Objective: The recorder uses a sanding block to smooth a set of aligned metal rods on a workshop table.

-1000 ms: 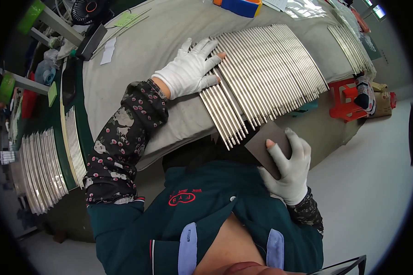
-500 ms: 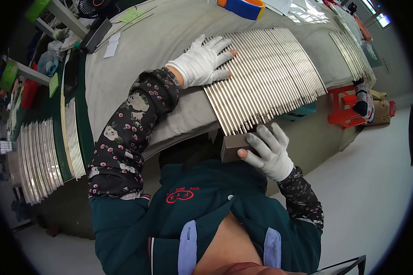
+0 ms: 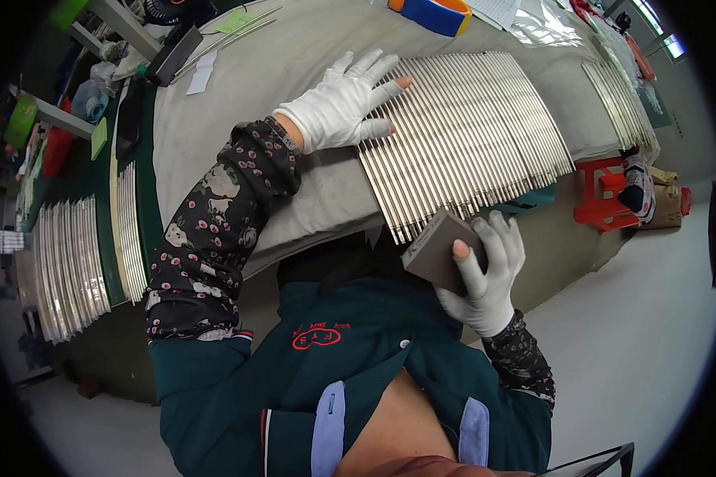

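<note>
The left hand [image 3: 344, 103], in a white glove, lies flat with fingers spread, pressing the left end of a row of thin metal rods [image 3: 469, 131] on the grey padded table [image 3: 239, 103]; bare cloth lies to its left. Below, at the rods' near ends by the table edge, the right hand [image 3: 485, 274] grips a grey sanding block [image 3: 439, 253], touching the rod tips.

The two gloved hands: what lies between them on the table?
In the head view, a row of thin metal rods spans between the left hand, pressing flat on them, and the right hand, holding a grey block.
</note>
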`<state>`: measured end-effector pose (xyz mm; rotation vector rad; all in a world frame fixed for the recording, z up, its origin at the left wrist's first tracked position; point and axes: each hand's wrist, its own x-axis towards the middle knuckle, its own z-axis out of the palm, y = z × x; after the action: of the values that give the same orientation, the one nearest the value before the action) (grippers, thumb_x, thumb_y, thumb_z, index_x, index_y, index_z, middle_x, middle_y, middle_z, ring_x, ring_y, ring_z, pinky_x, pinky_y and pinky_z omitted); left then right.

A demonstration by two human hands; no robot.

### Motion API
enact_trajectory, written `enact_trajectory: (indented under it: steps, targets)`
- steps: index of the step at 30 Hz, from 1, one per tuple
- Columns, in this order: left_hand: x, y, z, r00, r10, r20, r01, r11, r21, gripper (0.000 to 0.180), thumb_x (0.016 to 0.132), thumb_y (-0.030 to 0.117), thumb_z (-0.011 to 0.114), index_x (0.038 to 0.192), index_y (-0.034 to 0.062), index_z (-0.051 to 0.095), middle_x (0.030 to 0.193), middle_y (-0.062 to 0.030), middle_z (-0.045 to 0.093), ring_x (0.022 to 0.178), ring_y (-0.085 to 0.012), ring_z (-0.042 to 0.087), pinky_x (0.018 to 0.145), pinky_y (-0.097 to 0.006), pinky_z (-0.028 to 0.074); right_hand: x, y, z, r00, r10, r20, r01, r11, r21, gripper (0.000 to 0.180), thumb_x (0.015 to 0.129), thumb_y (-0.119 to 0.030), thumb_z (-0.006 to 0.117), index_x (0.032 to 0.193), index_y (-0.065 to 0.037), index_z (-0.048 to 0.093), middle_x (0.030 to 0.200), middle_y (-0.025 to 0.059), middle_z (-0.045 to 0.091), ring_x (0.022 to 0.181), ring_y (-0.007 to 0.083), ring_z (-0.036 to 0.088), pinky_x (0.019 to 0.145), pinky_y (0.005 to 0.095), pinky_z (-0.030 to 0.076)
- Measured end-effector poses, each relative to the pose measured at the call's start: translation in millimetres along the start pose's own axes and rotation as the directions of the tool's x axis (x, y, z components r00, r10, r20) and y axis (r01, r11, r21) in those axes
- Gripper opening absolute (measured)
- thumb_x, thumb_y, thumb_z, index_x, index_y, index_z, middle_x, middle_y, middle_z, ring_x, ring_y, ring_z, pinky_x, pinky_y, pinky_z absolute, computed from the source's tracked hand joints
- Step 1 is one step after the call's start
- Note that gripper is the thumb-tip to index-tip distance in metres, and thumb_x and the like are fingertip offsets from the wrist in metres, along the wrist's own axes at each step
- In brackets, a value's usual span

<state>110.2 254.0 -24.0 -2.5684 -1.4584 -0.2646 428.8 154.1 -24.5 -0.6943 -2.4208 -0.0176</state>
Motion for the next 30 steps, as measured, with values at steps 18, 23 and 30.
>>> enact_trajectory:
  steps: [18, 23, 30]
  targets:
    - [-8.0, 9.5, 5.5, 0.972, -0.136, 0.194, 0.124, 0.990, 0.073, 0.080, 0.089, 0.067, 0.034, 0.148, 0.0137, 0.025, 0.151, -0.0235, 0.022, 0.138, -0.0421, 0.023, 0.110, -0.060, 0.019, 39.9, -49.3, -6.3, 0.916, 0.336, 0.220, -0.322, 0.942, -0.098, 0.071, 0.062, -0.015, 0.076, 0.129, -0.015, 0.055, 0.135, 0.0240, 0.040, 0.109, 0.0377, 0.049, 0.092, 0.0435, 0.042]
    - [-11.5, 7.6, 3.1, 0.982, -0.123, 0.143, 0.116, 0.992, 0.053, 0.081, 0.089, 0.067, 0.035, 0.147, 0.0114, 0.028, 0.150, -0.0237, 0.024, 0.138, -0.0418, 0.023, 0.109, -0.060, 0.019, 69.4, -50.1, 12.2, 0.949, 0.259, 0.181, -0.208, 0.944, -0.258, 0.055, 0.068, -0.029, 0.074, 0.120, -0.016, 0.060, 0.128, 0.0197, 0.047, 0.091, 0.0311, 0.053, 0.067, 0.0385, 0.046]
    - [-8.3, 10.6, 10.4, 0.980, -0.131, 0.152, 0.127, 0.991, 0.035, 0.082, 0.088, 0.069, 0.033, 0.146, 0.0108, 0.030, 0.149, -0.0235, 0.025, 0.138, -0.0416, 0.024, 0.109, -0.059, 0.020, 47.9, -49.7, -1.8, 0.934, 0.242, 0.264, -0.171, 0.949, -0.263, 0.056, 0.069, -0.027, 0.074, 0.122, -0.017, 0.058, 0.128, 0.0205, 0.046, 0.095, 0.0319, 0.054, 0.066, 0.0388, 0.047]
